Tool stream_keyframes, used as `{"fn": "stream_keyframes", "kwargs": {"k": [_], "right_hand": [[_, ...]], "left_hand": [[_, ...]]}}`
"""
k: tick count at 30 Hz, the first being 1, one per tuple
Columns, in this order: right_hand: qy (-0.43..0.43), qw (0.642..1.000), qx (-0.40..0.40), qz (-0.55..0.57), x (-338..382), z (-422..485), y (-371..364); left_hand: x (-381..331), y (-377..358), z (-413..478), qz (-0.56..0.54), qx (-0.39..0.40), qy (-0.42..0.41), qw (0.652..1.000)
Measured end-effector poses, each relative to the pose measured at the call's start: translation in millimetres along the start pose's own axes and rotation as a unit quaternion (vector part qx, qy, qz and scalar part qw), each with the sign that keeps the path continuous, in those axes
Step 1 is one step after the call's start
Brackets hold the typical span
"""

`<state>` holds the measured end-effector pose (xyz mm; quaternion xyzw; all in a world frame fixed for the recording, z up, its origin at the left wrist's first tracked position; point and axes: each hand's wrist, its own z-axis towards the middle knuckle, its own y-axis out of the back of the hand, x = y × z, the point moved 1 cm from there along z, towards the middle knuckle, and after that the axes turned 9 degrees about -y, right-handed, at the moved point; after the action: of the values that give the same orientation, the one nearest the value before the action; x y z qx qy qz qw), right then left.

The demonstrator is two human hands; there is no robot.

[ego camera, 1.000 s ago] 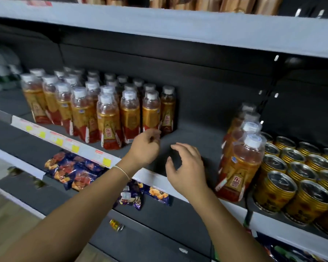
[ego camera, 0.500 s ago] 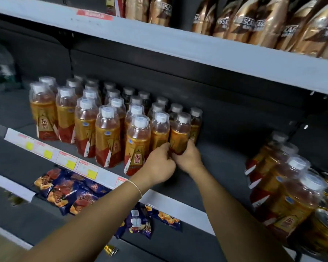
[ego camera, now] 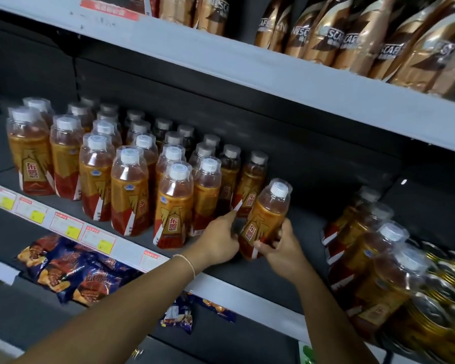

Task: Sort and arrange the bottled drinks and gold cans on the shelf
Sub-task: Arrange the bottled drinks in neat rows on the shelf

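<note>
While most of the stock already stands in groups, the job reads as only partly done, since one bottle point(ego camera: 264, 219) is tipped off its base in the person's grip near the front of the shelf point(ego camera: 307, 232). Nearest, the right hand point(ego camera: 281, 248) has its fingers point(ego camera: 284, 228) wrapped round the bottle's lower body, thumb across the label. The left hand point(ego camera: 218, 243) lies against the bottle's left side, and I cannot tell whether it clasps the bottle or merely steadies it. The bottle leans with its cap to the right, in the open gap between the two groups and just beside the left group's right-hand bottles. It is clear plastic holding an amber drink, with a gold and red label and a white cap under a clear cover (a squat form that should stand firm once set flat, I would judge). At the near right a single row of the same bottles point(ego camera: 365, 258) runs back just beside the gold cans point(ego camera: 447, 298), both blurred at the edge of the view; joining that row to the main group seems to be what is left. Farther off to the left, the block of bottles point(ego camera: 132, 185) stands upright in several rows reaching to the back wall, its labels not all facing one way. Farthest, the upper shelf point(ego camera: 273, 72) carries gold coffee packs point(ego camera: 378, 40).
</note>
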<state>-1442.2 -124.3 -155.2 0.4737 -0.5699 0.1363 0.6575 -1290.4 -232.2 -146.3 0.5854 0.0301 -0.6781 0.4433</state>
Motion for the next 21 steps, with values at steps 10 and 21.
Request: {"fn": "stream_keyframes", "kwargs": {"k": [10,21], "right_hand": [[0.006,0.990,-0.109,0.091,-33.2,-17.8,29.0],[-0.065,0.959,-0.272,0.043,-15.5,17.0,43.0]], "left_hand": [[-22.0,-65.5,21.4,0.113,-0.014,-0.056,0.992],[-26.4,-92.5,58.2,0.163,-0.012,-0.121,0.979]]}}
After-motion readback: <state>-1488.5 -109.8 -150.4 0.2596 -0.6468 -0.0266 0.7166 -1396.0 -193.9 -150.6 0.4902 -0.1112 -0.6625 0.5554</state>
